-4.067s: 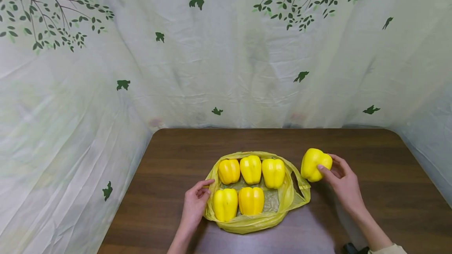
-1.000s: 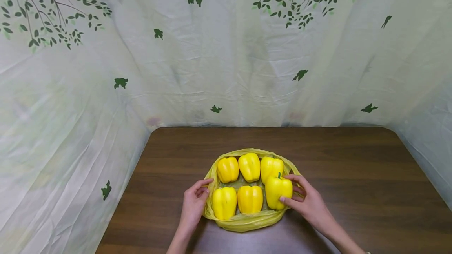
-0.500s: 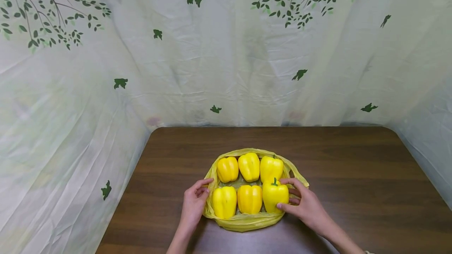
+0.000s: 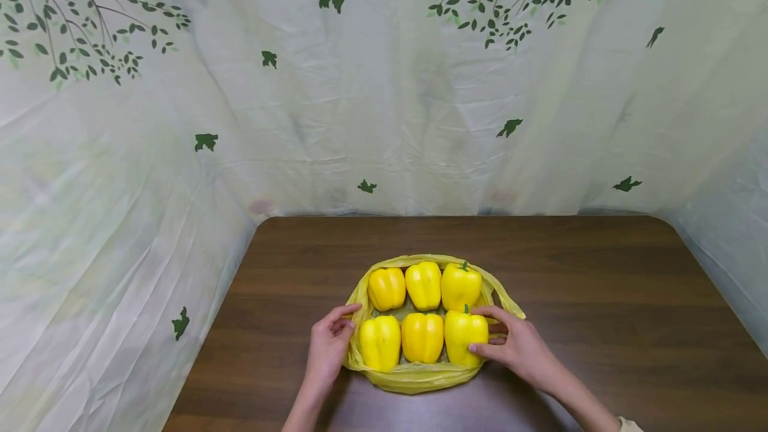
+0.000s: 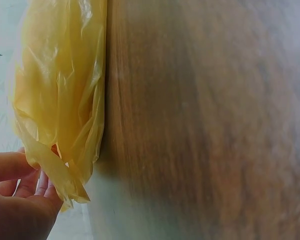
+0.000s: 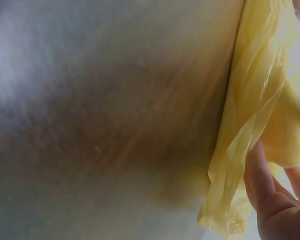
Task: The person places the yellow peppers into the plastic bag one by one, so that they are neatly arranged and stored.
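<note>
A yellow plastic bag [image 4: 414,379] lies on the table with its mouth spread wide. Inside it several yellow bell peppers sit in two rows, among them a back-right pepper [image 4: 461,285] with a green stem. My right hand [image 4: 516,349] holds the front-right bell pepper [image 4: 463,337], thumb in front and fingers at its far right side. At the bag's left rim, my left hand [image 4: 329,345] grips the plastic between thumb and fingers. In the left wrist view the bag's handle loop [image 5: 55,170] lies at those fingers. The right wrist view shows the bag's side [image 6: 250,100] beside the right hand.
The brown wooden table [image 4: 600,285] extends on both sides of the bag and behind it. A pale curtain [image 4: 420,119] printed with leaves and branches hangs beyond the far edge.
My right hand has brought the bell pepper from right of the bag into its front-right spot, then shifted slightly left and settled. The left hand has stayed at the left rim.
</note>
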### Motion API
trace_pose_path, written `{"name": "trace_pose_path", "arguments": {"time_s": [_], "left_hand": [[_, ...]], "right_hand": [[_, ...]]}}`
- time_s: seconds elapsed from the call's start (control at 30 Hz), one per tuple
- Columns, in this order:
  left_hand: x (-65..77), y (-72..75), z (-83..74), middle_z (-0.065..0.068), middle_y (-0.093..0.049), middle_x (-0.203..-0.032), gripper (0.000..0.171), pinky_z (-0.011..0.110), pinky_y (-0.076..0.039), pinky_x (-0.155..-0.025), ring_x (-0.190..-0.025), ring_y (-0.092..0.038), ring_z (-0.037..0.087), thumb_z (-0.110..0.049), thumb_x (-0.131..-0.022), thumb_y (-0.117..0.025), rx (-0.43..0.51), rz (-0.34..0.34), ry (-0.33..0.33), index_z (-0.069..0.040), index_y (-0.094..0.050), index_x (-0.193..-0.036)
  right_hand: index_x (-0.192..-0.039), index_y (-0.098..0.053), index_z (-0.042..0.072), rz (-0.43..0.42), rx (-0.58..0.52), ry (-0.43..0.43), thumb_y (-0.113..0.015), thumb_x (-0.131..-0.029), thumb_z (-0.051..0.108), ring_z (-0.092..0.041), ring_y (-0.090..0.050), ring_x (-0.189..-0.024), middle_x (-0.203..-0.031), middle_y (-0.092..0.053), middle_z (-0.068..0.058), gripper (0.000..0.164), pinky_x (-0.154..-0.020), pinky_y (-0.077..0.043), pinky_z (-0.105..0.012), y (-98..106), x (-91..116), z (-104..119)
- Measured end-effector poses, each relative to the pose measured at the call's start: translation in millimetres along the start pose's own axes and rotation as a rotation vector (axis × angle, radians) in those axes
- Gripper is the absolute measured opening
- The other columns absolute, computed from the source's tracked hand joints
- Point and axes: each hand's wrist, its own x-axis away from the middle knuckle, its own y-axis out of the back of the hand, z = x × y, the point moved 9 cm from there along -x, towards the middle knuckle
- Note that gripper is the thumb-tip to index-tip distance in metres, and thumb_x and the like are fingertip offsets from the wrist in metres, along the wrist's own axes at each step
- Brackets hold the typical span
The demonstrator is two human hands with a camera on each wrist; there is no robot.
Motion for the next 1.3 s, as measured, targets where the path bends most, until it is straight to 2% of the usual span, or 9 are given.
{"name": "trace_pose_path", "arguments": {"time_s": [0.07, 0.2, 0.3, 0.53, 0.63, 0.77, 1.03, 1.17, 1.3], "left_hand": [[-0.3, 0.1, 1.4, 0.024, -0.063, -0.11, 0.03, 0.023, -0.05, -0.07, -0.086, -0.059, 0.033, 0.018, -0.088, -0.055, 0.006, 0.003, 0.002, 0.008, -0.068, -0.113], [-7.5, 0.7, 23.2, 0.021, -0.064, -0.111, 0.031, 0.023, -0.049, -0.069, -0.085, -0.059, 0.03, 0.017, -0.088, -0.056, 0.016, 0.002, 0.009, 0.005, -0.069, -0.114], [-13.1, 1.7, 38.5, 0.02, -0.064, -0.11, 0.03, 0.023, -0.049, -0.067, -0.084, -0.059, 0.027, 0.016, -0.088, -0.057, 0.01, 0.004, 0.002, 0.005, -0.069, -0.114], [-10.2, 1.7, 38.3, 0.019, -0.064, -0.111, 0.032, 0.022, -0.049, -0.068, -0.084, -0.059, 0.025, 0.015, -0.088, -0.057, 0.023, -0.002, 0.003, 0.003, -0.07, -0.114], [-8.0, 1.8, 31.8, 0.02, -0.064, -0.111, 0.032, 0.022, -0.049, -0.069, -0.084, -0.059, 0.027, 0.017, -0.088, -0.056, 0.018, -0.001, 0.016, 0.004, -0.069, -0.114], [-6.5, 2.8, 26.4, 0.022, -0.064, -0.11, 0.032, 0.023, -0.049, -0.07, -0.086, -0.059, 0.03, 0.017, -0.088, -0.056, 0.019, -0.002, 0.018, 0.005, -0.069, -0.114], [-7.5, 4.6, 36.8, 0.017, -0.065, -0.11, 0.032, 0.023, -0.05, -0.071, -0.084, -0.059, 0.024, 0.013, -0.088, -0.059, 0.014, -0.025, -0.02, -0.001, -0.071, -0.115], [-6.4, 5.6, 34.8, 0.017, -0.065, -0.109, 0.03, 0.023, -0.05, -0.071, -0.084, -0.06, 0.026, 0.011, -0.088, -0.061, 0.017, -0.032, -0.037, -0.001, -0.071, -0.114], [-5.1, 6.8, 30.7, 0.017, -0.065, -0.112, 0.03, 0.022, -0.05, -0.073, -0.087, -0.06, 0.027, 0.012, -0.089, -0.06, 0.013, -0.035, -0.023, 0.0, -0.071, -0.114]], "right_hand": [[-0.126, -0.063, 0.01, 0.008, 0.03, -0.007, -0.085, -0.076, 0.033, -0.025, -0.067, -0.096, -0.12, -0.063, -0.015, 0.059, -0.074, -0.056, -0.03, 1, -2, 0], [-0.128, -0.063, 0.011, 0.006, 0.1, -0.016, -0.083, -0.077, 0.038, -0.022, -0.065, -0.096, -0.12, -0.063, -0.012, 0.061, -0.074, -0.056, -0.027, 2, -5, 1], [-0.126, -0.063, 0.013, -0.014, 0.122, 0.002, -0.083, -0.077, 0.036, -0.021, -0.063, -0.097, -0.121, -0.062, -0.009, 0.058, -0.076, -0.055, -0.027, 3, -4, 4], [-0.119, -0.062, 0.019, -0.066, 0.094, 0.044, -0.086, -0.075, 0.025, -0.022, -0.058, -0.105, -0.117, -0.059, 0.0, 0.051, -0.082, -0.055, -0.033, 4, -1, 11], [-0.118, -0.062, 0.02, -0.066, 0.094, 0.062, -0.086, -0.075, 0.022, -0.022, -0.057, -0.104, -0.116, -0.059, 0.002, 0.05, -0.083, -0.054, -0.034, 4, 0, 13], [-0.118, -0.063, 0.02, -0.046, 0.108, 0.091, -0.085, -0.076, 0.024, -0.022, -0.057, -0.102, -0.115, -0.06, 0.002, 0.047, -0.082, -0.055, -0.034, 4, 0, 15], [-0.119, -0.063, 0.018, 0.008, 0.128, 0.123, -0.081, -0.081, 0.031, -0.02, -0.061, -0.098, -0.114, -0.062, 0.003, 0.044, -0.083, -0.054, -0.036, 3, -1, 16], [-0.119, -0.063, 0.019, 0.018, 0.126, 0.131, -0.079, -0.083, 0.031, -0.019, -0.062, -0.098, -0.115, -0.062, 0.003, 0.042, -0.083, -0.054, -0.036, 2, -1, 16], [-0.119, -0.063, 0.019, 0.021, 0.124, 0.126, -0.079, -0.084, 0.031, -0.02, -0.062, -0.099, -0.115, -0.062, 0.002, 0.041, -0.084, -0.054, -0.037, 2, -1, 16]]}}
